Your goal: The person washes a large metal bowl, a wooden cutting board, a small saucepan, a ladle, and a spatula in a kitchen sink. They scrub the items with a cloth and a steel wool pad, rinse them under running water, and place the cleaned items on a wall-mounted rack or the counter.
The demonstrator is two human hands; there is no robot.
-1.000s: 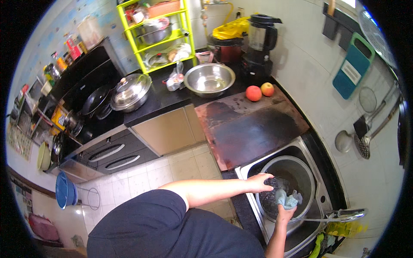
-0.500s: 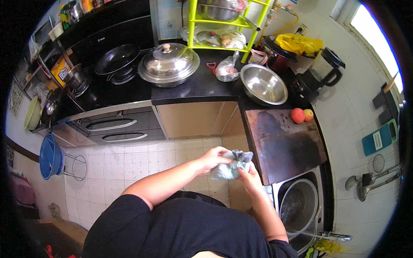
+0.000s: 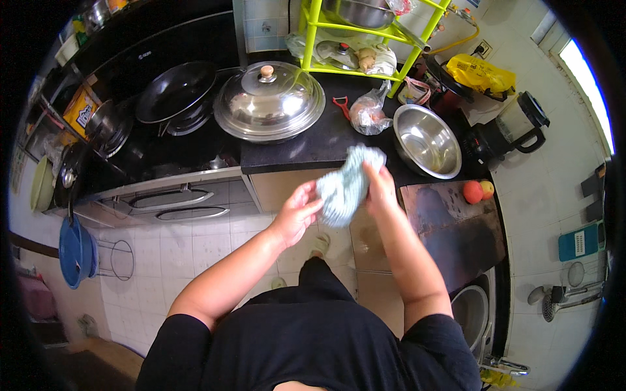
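A pale blue-green cloth (image 3: 345, 186), somewhat blurred and bunched, is stretched between my two hands above the floor in front of the counter. My right hand (image 3: 380, 189) grips its upper right side, thumb lying over the fabric. At the cloth's left edge, my left hand (image 3: 297, 212) has its fingers and thumb curled in against the fabric. Just beyond the cloth runs the black countertop (image 3: 283, 156), with a large lidded steel pan (image 3: 270, 107) on it.
A steel basin (image 3: 427, 141), a bagged item (image 3: 370, 114) and a red peeler (image 3: 341, 106) sit on the counter. Right of me are a dark board (image 3: 450, 228), two fruits (image 3: 475, 191) and the sink (image 3: 469, 313). A black wok (image 3: 176, 91) rests on the stove at left.
Both hands have moved forward with the cloth, away from the sink side. The cloth has gone from a crumpled bundle to more spread out. My body has stepped toward the counter.
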